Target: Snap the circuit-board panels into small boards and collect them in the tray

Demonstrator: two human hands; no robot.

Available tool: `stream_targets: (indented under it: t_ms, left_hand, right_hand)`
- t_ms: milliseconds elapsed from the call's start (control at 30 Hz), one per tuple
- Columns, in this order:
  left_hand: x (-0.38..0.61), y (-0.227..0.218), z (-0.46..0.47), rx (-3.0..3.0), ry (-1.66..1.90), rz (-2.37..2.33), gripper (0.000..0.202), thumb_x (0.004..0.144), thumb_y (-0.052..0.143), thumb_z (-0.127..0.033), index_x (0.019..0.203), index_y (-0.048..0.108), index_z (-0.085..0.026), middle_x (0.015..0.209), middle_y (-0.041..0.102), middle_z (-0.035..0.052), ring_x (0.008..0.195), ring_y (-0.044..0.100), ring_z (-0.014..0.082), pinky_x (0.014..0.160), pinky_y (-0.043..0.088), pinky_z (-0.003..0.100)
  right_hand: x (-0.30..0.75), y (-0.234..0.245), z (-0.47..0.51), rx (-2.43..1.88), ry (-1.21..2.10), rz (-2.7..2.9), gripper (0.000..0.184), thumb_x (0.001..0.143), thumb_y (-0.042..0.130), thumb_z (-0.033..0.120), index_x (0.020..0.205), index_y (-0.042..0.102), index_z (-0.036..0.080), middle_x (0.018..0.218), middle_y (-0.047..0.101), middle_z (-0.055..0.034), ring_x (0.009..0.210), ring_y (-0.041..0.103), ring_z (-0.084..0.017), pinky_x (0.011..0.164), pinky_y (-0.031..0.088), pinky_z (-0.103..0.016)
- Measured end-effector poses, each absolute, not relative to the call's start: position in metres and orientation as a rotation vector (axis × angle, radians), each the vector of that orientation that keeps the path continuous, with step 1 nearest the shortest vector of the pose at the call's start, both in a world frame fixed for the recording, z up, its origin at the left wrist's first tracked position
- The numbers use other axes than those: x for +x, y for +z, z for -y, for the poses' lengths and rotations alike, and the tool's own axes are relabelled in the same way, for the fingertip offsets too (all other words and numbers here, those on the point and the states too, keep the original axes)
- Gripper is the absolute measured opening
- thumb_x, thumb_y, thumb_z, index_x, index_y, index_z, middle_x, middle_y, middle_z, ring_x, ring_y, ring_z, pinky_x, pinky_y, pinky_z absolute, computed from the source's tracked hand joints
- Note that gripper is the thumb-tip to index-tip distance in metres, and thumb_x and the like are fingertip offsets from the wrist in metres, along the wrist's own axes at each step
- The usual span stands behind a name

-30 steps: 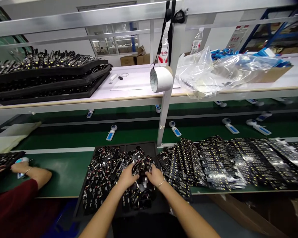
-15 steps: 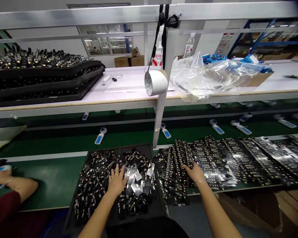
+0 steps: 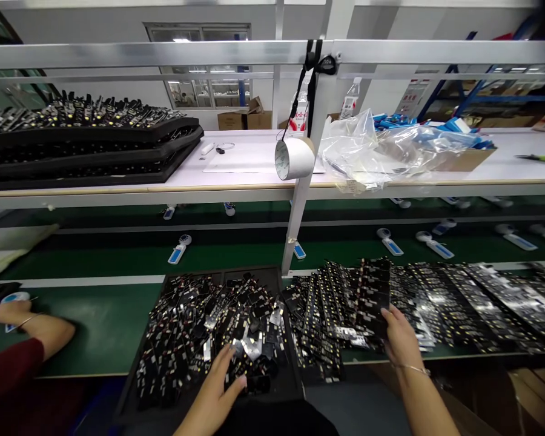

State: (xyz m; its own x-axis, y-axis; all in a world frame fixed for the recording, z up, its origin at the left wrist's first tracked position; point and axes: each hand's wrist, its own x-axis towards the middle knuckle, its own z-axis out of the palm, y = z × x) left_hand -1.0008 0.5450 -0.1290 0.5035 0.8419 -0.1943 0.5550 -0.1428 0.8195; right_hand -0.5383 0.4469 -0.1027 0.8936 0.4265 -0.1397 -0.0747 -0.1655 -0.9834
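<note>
My left hand lies with fingers spread on the near edge of a black tray heaped with small black parts. My right hand grips the near end of a long black panel of circuit boards, tilted up from overlapping rows of such panels on the green conveyor. A thin bracelet circles my right wrist.
A co-worker's hand in a dark red sleeve holds a white-blue device at the left. More blue-white devices ride the green belt. Stacked black trays, a tape roll and plastic bags are on the shelf above.
My right hand moved right along the rows and took hold of a panel, lifting its far end. My left hand slid back toward the tray's near edge.
</note>
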Motion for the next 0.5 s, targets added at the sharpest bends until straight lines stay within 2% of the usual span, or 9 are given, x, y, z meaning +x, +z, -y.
stream_targets:
  t_ms: [100,233,300,367,433,500]
  left_hand:
    - [-0.983,-0.112,-0.533,1.564,0.393,-0.970,0.066,0.082,0.060,-0.055,0.140,0.044,-0.027,0.149,0.044,0.0127,0.138,0.040,0.0290,0.115,0.030,0.047]
    - [-0.948,-0.075,-0.520,1.302,0.458,-0.623,0.092,0.067,0.077,-0.055,0.145,0.035,-0.029,0.155,0.035,0.0110,0.140,0.035,0.0314,0.113,0.033,0.047]
    - [-0.939,-0.063,-0.516,1.211,0.557,-0.673,0.080,0.069,0.076,-0.052,0.139,0.047,-0.025,0.146,0.049,0.0126,0.135,0.043,0.0322,0.114,0.032,0.049]
    - [-0.939,-0.059,-0.513,1.091,0.647,-0.797,0.059,0.074,0.074,-0.046,0.125,0.060,-0.021,0.130,0.063,0.0130,0.125,0.054,0.0327,0.112,0.034,0.049]
    - [-0.945,-0.061,-0.511,0.931,0.677,-0.808,0.049,0.075,0.074,-0.040,0.118,0.063,-0.020,0.123,0.068,0.0125,0.117,0.060,0.0329,0.107,0.040,0.050]
    - [-0.953,-0.066,-0.509,0.818,0.671,-0.731,0.051,0.075,0.075,-0.037,0.121,0.060,-0.021,0.124,0.068,0.0125,0.116,0.061,0.0327,0.103,0.043,0.050]
  right_hand:
    - [-0.605,-0.076,-0.452,-1.464,0.630,0.295,0.049,0.064,0.064,0.051,0.106,0.062,0.025,0.097,0.074,-0.0019,0.099,0.067,-0.024,0.090,0.053,-0.041]
    - [-0.724,-0.047,-0.462,-0.967,1.111,0.138,0.042,0.062,0.081,0.030,0.101,0.066,0.023,0.097,0.075,-0.0017,0.097,0.067,-0.021,0.090,0.054,-0.037]
    - [-0.768,-0.041,-0.464,-0.916,1.231,0.183,0.046,0.064,0.082,0.031,0.105,0.065,0.022,0.101,0.074,-0.0036,0.095,0.068,-0.023,0.085,0.055,-0.038]
    - [-0.790,-0.043,-0.462,-1.026,1.258,0.252,0.050,0.061,0.083,0.037,0.105,0.065,0.022,0.096,0.074,-0.0044,0.085,0.069,-0.023,0.072,0.056,-0.035]
    - [-0.792,-0.051,-0.457,-1.221,1.221,0.402,0.046,0.059,0.083,0.045,0.093,0.068,0.019,0.081,0.074,-0.0042,0.070,0.068,-0.021,0.060,0.053,-0.030]
    - [-0.786,-0.060,-0.450,-1.422,1.172,0.607,0.041,0.063,0.079,0.055,0.072,0.070,0.016,0.063,0.071,-0.0046,0.059,0.064,-0.020,0.054,0.049,-0.028]
